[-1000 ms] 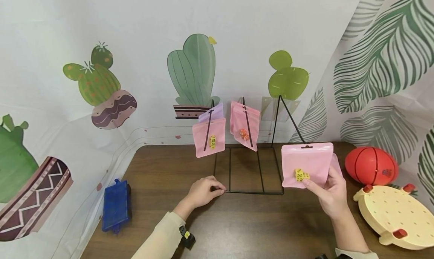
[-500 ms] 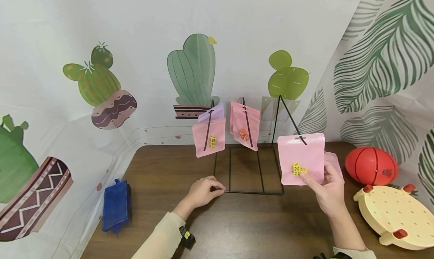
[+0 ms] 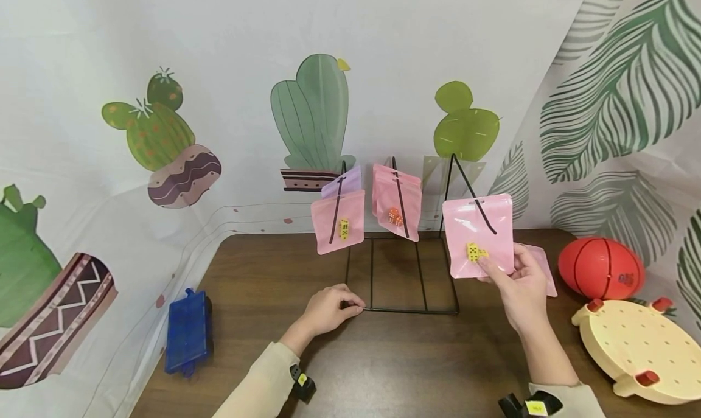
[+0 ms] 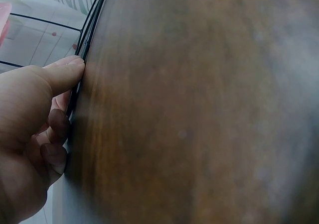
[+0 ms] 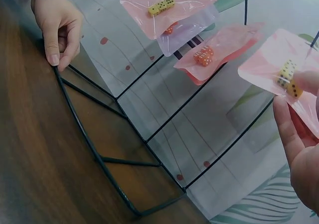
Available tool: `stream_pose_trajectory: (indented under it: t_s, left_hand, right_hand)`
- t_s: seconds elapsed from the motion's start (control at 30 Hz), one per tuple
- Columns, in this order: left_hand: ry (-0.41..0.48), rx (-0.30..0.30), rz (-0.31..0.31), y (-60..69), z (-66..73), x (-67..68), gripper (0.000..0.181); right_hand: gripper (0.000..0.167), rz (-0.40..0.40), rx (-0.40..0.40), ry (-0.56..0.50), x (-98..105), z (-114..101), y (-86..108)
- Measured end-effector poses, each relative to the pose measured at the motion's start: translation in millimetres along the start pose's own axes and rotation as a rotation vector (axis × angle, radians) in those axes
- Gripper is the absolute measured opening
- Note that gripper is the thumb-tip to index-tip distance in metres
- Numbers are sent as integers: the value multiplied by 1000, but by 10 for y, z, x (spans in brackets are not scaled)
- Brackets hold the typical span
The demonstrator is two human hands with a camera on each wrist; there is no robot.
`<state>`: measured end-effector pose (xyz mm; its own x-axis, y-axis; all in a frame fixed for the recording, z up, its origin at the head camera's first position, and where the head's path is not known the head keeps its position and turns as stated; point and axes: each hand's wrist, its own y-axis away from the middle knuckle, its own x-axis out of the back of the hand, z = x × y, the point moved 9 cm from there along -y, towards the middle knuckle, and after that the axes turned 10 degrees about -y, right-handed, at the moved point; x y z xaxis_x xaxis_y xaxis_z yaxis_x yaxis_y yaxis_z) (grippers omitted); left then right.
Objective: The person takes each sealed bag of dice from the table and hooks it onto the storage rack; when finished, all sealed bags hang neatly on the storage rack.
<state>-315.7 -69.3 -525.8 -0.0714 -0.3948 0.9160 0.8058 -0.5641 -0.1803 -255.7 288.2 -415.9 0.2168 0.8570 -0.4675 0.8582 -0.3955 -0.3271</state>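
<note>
My right hand (image 3: 523, 290) pinches a pink zip bag (image 3: 457, 223) with yellow dice (image 3: 473, 252) inside, thumb in front near the dice. The right prong of a black wire display rack (image 3: 402, 311) passes through the bag's top, its tip sticking out in front. My left hand (image 3: 328, 308) pinches the rack's front left corner at the table, as the left wrist view also shows. On the left prong hang a pink bag with yellow dice (image 3: 323, 223) and a purple bag (image 3: 350, 177) behind it. Pink bags with orange dice (image 3: 408, 193) hang on the middle prong.
Another pink bag (image 3: 541, 266) lies on the table behind my right hand. Farther right are a red ball (image 3: 599, 266) and a cream round toy piece with red pegs (image 3: 641, 348). A blue toy cart (image 3: 186, 333) sits at the left. A patterned cloth hangs behind the table.
My right hand has moved up and left with the pink bag, sliding it from the tip of the right prong farther back along it. The left hand has stayed on the rack corner.
</note>
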Motion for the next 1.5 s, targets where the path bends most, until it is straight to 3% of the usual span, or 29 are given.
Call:
stream_pose_trajectory:
  t_s: [0.23,0.53,1.07,1.37,1.5]
  left_hand:
    - [0,2,-5,5,-5,-1,9]
    - [-4,3,-16,3,2,-12,9]
    - [3,4,-19,2,12,-14,9]
    - [5,14,-20,5,15,-2,9]
    - [6,14,-21,4,19,3,9]
  right_hand:
    - [39,42,-39,-66,-87,99,-165]
    - [37,56,-19,-112,-175,241,-383]
    - [35,116,-77,-54,-142,461,-618]
    - [30,141,-116,48,83,601,-589]
    - [28,137,-117,222,234,615,-551]
